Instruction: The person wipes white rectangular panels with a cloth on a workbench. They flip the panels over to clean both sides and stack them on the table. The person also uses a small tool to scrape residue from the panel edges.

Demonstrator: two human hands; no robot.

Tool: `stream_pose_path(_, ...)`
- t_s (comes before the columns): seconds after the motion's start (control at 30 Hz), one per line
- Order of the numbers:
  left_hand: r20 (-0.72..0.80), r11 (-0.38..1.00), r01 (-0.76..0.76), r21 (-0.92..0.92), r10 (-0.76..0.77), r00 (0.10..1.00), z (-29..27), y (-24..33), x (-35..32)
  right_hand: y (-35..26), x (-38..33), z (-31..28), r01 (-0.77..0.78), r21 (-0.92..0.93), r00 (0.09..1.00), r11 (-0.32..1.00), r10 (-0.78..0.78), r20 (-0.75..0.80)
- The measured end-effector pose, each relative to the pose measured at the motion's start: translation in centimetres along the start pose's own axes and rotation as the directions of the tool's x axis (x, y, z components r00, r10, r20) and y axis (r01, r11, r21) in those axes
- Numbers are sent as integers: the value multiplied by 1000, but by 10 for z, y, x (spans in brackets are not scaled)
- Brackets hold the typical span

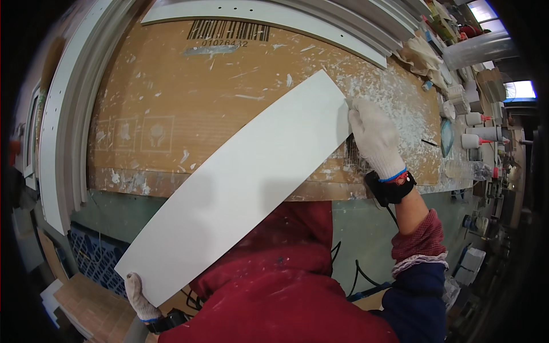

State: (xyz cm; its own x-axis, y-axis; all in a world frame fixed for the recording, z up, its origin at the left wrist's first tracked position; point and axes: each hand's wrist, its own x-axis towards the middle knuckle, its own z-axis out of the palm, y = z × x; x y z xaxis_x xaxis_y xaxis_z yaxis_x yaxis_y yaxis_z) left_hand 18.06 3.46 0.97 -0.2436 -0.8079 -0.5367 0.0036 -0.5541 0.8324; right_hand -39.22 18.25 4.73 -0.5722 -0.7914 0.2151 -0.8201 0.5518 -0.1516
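Observation:
A long white board [240, 177] lies slantwise across the view, from the lower left up to the middle right. Its far end is over the cardboard-topped table, and its near end reaches past the front edge. My left hand [139, 298], in a white knit glove, is closed on the near lower corner with its thumb on top; the other fingers are hidden beneath. At the far right corner my gloved right hand [374, 134] grips the board's edge. Dark bands circle both wrists.
The cardboard table cover [171, 103] is spotted with white paint. Stacked white panels [63, 126] stand along the left, and more long panels [269, 14] lie at the back. Bottles with red tips [473, 140] and a crumpled cloth [420, 57] sit at the right. A blue crate [97, 254] is below left.

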Motion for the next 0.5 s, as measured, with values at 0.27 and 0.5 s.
stream_pose_path(0.27, -125, 999, 1, 35, 3, 992, 4, -4, -3, -2, 1, -4, -91, 11, 991, 996, 89, 102)
stream_pose_path(0.5, -53, 1000, 24, -6, -24, 998, 15, 1, 2, 6, 8, -14, 24, 171, 983, 985, -54, 175)
